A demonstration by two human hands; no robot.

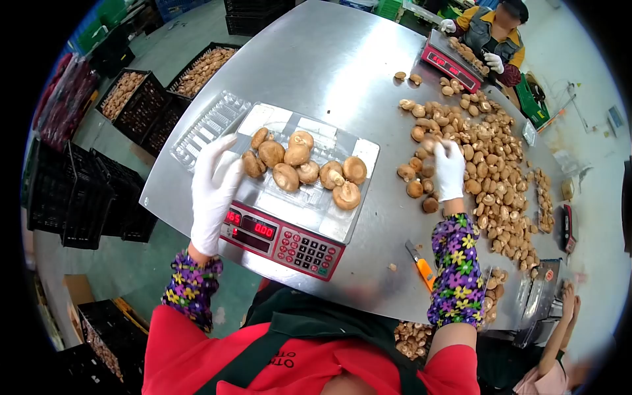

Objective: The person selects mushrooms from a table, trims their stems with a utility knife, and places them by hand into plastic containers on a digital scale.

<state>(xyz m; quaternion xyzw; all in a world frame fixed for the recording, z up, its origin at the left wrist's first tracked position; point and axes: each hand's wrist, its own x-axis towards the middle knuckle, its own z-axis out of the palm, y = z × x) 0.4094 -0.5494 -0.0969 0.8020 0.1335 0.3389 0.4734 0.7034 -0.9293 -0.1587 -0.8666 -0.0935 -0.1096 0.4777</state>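
My left hand (214, 192), in a white glove, is at the left side of the scale (289, 249). Its fingers are curved and apart, next to a mushroom (253, 164), with nothing visible in them. Several brown mushrooms (286, 177) sit in a clear plastic tray (280, 199) on the scale's plate, beside red digits on the display. My right hand (450, 172), also gloved, is over the near edge of the mushroom pile (490, 155). Its fingertips pinch a slightly blurred mushroom (430, 143).
Stacked clear trays (209, 128) lie left of the scale. An orange-handled knife (423, 268) rests on the metal table (385, 243). Across it, a person (494, 36) works at another scale (451, 68); another person's arms (559, 329) show at lower right. Black crates (135, 105) stand left.
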